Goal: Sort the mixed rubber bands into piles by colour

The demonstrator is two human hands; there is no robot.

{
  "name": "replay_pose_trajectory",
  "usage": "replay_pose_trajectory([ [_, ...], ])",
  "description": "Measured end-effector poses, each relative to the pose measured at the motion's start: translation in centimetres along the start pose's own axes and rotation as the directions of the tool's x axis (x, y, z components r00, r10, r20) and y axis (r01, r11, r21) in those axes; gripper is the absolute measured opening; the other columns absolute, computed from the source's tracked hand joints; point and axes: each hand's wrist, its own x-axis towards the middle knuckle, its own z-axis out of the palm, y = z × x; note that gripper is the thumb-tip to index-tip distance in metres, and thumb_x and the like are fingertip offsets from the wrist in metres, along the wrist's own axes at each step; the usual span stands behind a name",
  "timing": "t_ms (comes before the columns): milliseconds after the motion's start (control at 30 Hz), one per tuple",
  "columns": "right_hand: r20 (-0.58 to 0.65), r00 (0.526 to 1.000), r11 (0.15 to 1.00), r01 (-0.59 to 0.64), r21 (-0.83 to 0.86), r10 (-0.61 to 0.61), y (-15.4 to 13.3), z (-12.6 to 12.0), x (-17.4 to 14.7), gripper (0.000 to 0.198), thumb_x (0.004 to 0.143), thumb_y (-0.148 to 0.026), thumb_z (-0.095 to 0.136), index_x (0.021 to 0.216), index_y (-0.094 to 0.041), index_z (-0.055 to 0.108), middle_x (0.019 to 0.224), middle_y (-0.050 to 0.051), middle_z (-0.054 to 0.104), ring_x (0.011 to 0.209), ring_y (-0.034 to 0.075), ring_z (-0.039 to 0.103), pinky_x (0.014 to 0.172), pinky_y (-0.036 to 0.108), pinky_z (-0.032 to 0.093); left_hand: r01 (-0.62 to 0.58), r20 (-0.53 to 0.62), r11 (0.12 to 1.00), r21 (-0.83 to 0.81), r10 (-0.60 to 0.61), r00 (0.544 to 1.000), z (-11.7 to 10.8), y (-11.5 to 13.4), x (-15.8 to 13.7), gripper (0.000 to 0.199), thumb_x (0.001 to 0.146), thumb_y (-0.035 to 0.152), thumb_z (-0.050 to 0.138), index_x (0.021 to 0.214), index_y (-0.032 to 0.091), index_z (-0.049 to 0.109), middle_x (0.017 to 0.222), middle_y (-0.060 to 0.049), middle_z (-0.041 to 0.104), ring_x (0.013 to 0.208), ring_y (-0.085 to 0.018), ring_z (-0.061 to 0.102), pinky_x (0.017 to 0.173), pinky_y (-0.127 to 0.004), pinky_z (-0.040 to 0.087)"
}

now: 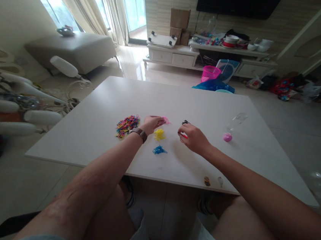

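Small coloured pieces that look like rubber bands lie in heaps on the white table (202, 101). My left hand (152, 124), with a watch at its wrist, has its fingers together at the pink heap (165, 119); what they hold, if anything, is hidden. Left of it spreads a large mixed heap (127, 126). Closer to me are a yellow heap (159, 135) and a blue heap (160, 149). My right hand (191, 137) is closed, fingers bent down over red pieces (184, 136), which it partly covers. Just beyond it sits a black heap (186, 122).
On the table's right are a pink lump (227, 137) and a clear plastic container (237, 121). A small yellow figure (206, 181) and a small clear piece (220, 181) lie by the near edge. White lamp arms (34, 116) stand off the left side.
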Motion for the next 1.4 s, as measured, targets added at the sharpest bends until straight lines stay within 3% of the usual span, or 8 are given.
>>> replay_pose_trajectory([
  [200,-0.025,0.999,0.999,-0.041,0.009,0.041,1.4,-0.6,-0.7,0.012,0.090,-0.017,0.056,0.084,-0.020,0.066,0.087,0.006,0.066,0.085,0.020,0.060,0.077,0.031,0.044,0.018,-0.012,0.999,-0.031,-0.019,1.000,0.3,0.6,1.1,0.009,0.085,0.011,0.071,0.090,0.010,0.063,0.074,-0.010,0.071,0.069,-0.014,0.073,0.075,-0.022,0.062],
  [333,-0.060,0.986,0.988,-0.153,0.021,0.154,3.9,-0.6,-0.8,0.014,0.089,-0.018,0.055,0.088,-0.020,0.069,0.087,0.005,0.070,0.080,0.020,0.063,0.076,0.031,0.045,0.040,-0.002,0.999,0.029,-0.040,0.999,-0.2,1.4,1.0,0.008,0.085,0.013,0.066,0.093,0.011,0.065,0.073,-0.011,0.071,0.072,-0.017,0.074,0.075,-0.024,0.062],
  [467,-0.099,0.952,0.958,-0.287,0.028,0.288,6.5,-0.3,-1.0,0.022,0.087,-0.017,0.056,0.106,-0.021,0.066,0.078,0.002,0.070,0.071,0.018,0.062,0.071,0.029,0.044,-0.006,-0.002,0.999,0.037,0.006,1.000,-1.1,2.7,0.2,0.011,0.083,0.010,0.061,0.092,0.011,0.066,0.075,-0.013,0.072,0.078,-0.020,0.075,0.080,-0.026,0.062],
  [667,-0.112,0.936,0.941,-0.325,0.098,0.335,8.4,0.7,-0.6,0.013,0.086,-0.020,0.056,0.084,-0.019,0.069,0.077,0.004,0.072,0.071,0.018,0.063,0.069,0.030,0.046,-0.114,0.035,0.993,0.013,0.114,0.993,-2.6,5.3,-1.7,0.015,0.080,0.011,0.062,0.094,0.009,0.065,0.085,-0.019,0.074,0.090,-0.025,0.075,0.087,-0.032,0.061],
  [900,-0.108,0.897,0.889,-0.398,0.224,0.429,9.1,1.9,0.4,0.018,0.085,-0.020,0.060,0.098,-0.017,0.072,0.094,0.008,0.077,0.083,0.019,0.070,0.081,0.031,0.055,-0.286,-0.007,0.940,0.189,0.292,0.956,-6.1,7.6,-2.8,0.008,0.077,0.014,0.065,0.084,0.011,0.064,0.086,-0.015,0.074,0.082,-0.022,0.075,0.085,-0.032,0.060],
  [1100,-0.107,0.893,0.893,-0.417,0.172,0.438,8.9,2.2,0.9,0.021,0.084,-0.017,0.061,0.103,-0.017,0.069,0.096,0.008,0.075,0.080,0.019,0.069,0.078,0.032,0.056,-0.335,0.001,0.740,0.583,0.412,0.911,-10.2,8.3,-2.5,0.013,0.067,0.018,0.071,0.078,0.012,0.067,0.077,-0.010,0.073,0.070,-0.019,0.072,0.067,-0.027,0.056],
  [1300,-0.092,0.967,0.970,-0.241,-0.021,0.238,6.8,1.5,0.5,0.019,0.085,-0.019,0.057,0.100,-0.019,0.068,0.101,0.008,0.071,0.087,0.022,0.067,0.080,0.034,0.052,-0.215,0.149,0.244,0.946,0.263,0.953,-13.6,7.9,-2.9,0.014,0.059,0.022,0.072,0.072,0.016,0.075,0.062,-0.003,0.069,0.063,-0.017,0.063,0.054,-0.023,0.043],
  [1400,-0.050,0.983,0.980,-0.179,-0.086,0.175,5.4,1.1,0.4,0.019,0.086,-0.021,0.056,0.100,-0.020,0.069,0.103,0.008,0.070,0.090,0.023,0.066,0.078,0.033,0.050,-0.210,0.181,0.114,0.971,0.222,0.958,-14.5,6.8,-2.6,0.013,0.058,0.020,0.071,0.070,0.017,0.076,0.066,-0.003,0.071,0.064,-0.016,0.062,0.054,-0.023,0.041],
])
